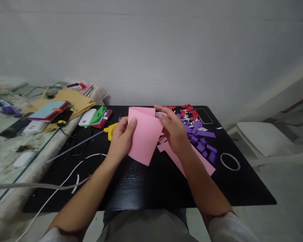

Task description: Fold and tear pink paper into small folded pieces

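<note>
A pink craft sheet [146, 136], folded over so that two layers show, is held up over the black table [131, 191]. My left hand [121, 136] grips its left edge, thumb on the front face and fingers behind. At the upper right edge, my right hand [173, 131] has its fingers on the sheet, the index finger stretched out above; part of its grip is hidden. Beneath my right forearm lies another pink sheet [202, 159], flat on the table. A yellow glue gun [110, 130] rests just behind my left hand, partly covered.
Purple pieces [200, 139] and red scraps [192, 111] are scattered at the right, near a tape-like ring [230, 162]. Folded coloured sheets [101, 117] lie at the back left. A white cable [73, 171] crosses the left side. A cluttered glass surface [15, 151] adjoins; a white chair [264, 137] stands right.
</note>
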Available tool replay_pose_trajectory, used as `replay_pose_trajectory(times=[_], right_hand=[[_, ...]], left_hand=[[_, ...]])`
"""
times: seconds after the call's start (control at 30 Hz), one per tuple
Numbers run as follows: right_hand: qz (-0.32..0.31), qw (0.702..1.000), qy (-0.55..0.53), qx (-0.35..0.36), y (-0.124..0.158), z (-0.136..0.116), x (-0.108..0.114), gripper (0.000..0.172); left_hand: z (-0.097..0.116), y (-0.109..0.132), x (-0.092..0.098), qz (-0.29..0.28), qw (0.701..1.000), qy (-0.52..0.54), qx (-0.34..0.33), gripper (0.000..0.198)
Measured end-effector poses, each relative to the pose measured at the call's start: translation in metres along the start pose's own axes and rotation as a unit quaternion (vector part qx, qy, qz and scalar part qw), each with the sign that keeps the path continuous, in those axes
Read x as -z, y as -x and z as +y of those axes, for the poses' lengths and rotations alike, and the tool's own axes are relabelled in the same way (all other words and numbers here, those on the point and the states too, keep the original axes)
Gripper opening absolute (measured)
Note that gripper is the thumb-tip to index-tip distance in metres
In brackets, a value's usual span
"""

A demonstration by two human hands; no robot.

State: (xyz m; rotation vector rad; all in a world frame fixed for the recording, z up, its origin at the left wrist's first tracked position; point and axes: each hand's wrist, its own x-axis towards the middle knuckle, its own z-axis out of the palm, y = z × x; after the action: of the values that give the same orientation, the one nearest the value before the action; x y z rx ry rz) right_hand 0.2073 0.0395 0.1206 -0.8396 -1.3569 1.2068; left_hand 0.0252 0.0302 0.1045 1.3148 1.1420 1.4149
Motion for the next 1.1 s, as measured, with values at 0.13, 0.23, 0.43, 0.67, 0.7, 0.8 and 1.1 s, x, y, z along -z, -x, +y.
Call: replay_pose_trajectory(times=[0.13,0.23,0.43,0.67,0.7,0.8,1.1], right_hand=[[0.013,0.998,0.031,0.046,-0.012,-0.004,0.003,0.059],[0.011,0.997,0.042,0.056,-0.011,-0.002,0.009,0.049],[0.075,0.99,0.092,0.075,-0.005,-0.001,0.014,0.028],[0.076,0.987,0.114,0.082,-0.002,-0.004,0.011,0.017],[0.053,0.991,0.101,0.064,-0.002,-0.006,0.012,0.018],[-0.018,0.995,0.093,0.02,-0.003,-0.012,0.015,0.026],[-0.005,0.99,0.14,0.031,-0.005,-0.008,0.017,0.053]], left_hand=[[0.005,-0.023,-0.006,-0.01,1.0,-0.004,-0.024,0.046],[0.006,-0.031,-0.006,-0.02,0.999,-0.021,-0.032,0.05],[0.005,-0.031,-0.003,-0.007,0.996,-0.073,-0.06,0.052],[0.004,-0.024,0.008,-0.02,0.98,-0.165,-0.105,0.037],[0.005,-0.024,0.009,-0.026,0.976,-0.181,-0.116,0.036],[0.006,-0.024,0.01,-0.045,0.951,-0.251,-0.175,0.036],[0.004,-0.02,0.006,-0.091,0.865,-0.383,-0.311,0.046]])
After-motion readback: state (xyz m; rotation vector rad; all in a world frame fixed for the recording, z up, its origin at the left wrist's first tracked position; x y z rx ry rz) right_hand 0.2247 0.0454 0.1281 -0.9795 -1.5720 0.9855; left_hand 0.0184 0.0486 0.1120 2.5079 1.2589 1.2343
